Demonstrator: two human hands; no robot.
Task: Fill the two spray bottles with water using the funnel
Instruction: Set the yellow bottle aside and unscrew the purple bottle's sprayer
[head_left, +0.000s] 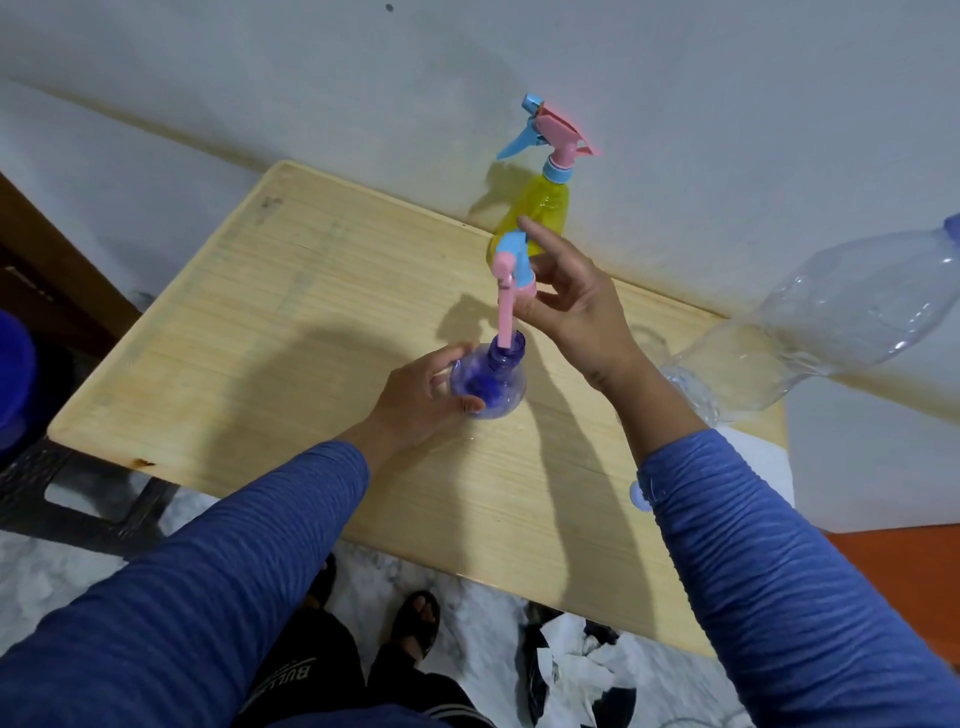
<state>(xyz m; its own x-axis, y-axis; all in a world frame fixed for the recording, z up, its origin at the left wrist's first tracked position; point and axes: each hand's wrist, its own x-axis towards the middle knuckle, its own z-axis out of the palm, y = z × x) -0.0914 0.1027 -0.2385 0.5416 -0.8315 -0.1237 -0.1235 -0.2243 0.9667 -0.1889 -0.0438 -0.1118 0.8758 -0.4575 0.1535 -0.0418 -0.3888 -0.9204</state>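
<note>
Keeping the purple spray bottle (488, 382) gripped by the left hand (421, 397), the sprayer head (511, 270) pinched by the right hand (574, 306) should be guided straight.

A pale wooden table (291, 332) stands against a white wall. On it rest a purple spray bottle (488, 387), a yellow spray bottle (540, 213) by the wall, and a large clear plastic bottle (810, 332) at the right edge.

We see dim, cool indoor light; soft arm shadows fall across the desk (291, 291) centre. Wide-angle bending at edges, slight softness overall.
</note>
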